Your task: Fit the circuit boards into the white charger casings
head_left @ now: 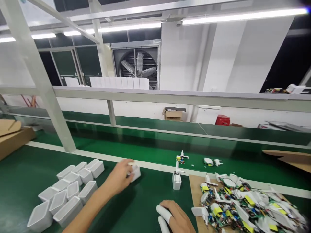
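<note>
My left hand is closed on a small white plastic box, held by its side near the back edge of the green table. Low in the view, my right hand hovers over or rests on the table; I cannot tell which. White finger cots cover two of its fingers, which look apart and hold nothing I can see. Beyond it stands another white box, upright, with a white plug part sticking out of its top. To the left, several open white boxes are grouped in rows.
At right, a heap of small circuit boards with white plug parts covers a cardboard sheet. A few loose parts lie on the green conveyor belt behind. A slanted frame post rises at left, near a cardboard box.
</note>
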Demonstrator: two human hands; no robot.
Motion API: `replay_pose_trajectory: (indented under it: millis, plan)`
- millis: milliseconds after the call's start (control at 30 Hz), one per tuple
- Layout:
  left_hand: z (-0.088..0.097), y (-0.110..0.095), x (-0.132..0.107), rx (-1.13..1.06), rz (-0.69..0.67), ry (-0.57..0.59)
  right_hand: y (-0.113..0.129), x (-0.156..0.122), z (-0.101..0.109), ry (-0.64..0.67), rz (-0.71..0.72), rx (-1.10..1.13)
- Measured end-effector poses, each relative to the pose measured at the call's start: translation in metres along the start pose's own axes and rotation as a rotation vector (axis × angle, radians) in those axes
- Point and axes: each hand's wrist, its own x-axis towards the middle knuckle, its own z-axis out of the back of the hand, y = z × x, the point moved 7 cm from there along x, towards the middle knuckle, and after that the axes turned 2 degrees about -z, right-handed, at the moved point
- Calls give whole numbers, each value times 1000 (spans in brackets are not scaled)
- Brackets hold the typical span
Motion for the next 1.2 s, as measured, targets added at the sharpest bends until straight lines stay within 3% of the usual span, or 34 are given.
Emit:
replay_pose_trajectory:
  millis: [67,133,267,367,467,600,767,867,967,1100,1200]
  plan:
    - [-16,-38,-6,-128,-185,109,-3,8,16,-7,19,-67]
    - [-25,-63,-15,-232,-312,201,-13,17,34,1,15,-141]
    - [-25,-67,-22,-377,-315,208,-59,36,77,-20,-106,-241]
    - [-29,-66,-27,-580,-283,225,-113,56,94,78,-302,-302]
    - [-43,-73,-34,-695,-246,298,-157,83,86,226,-377,-328]
    - [-57,-76,-37,-702,-196,309,-192,121,37,491,-336,-319]
    - [-66,-64,-32,-783,-179,326,-215,152,-37,759,-303,-356]
    - [-78,-60,-28,-773,-234,323,-216,165,-63,850,-269,-391]
    - [-84,-59,-26,-769,-276,260,-222,182,-58,868,-262,-464]
    - [-81,-58,-30,-829,-194,292,-252,195,-9,859,-353,-619]
    - [-73,-60,-30,-831,-168,322,-274,179,26,889,-443,-704]
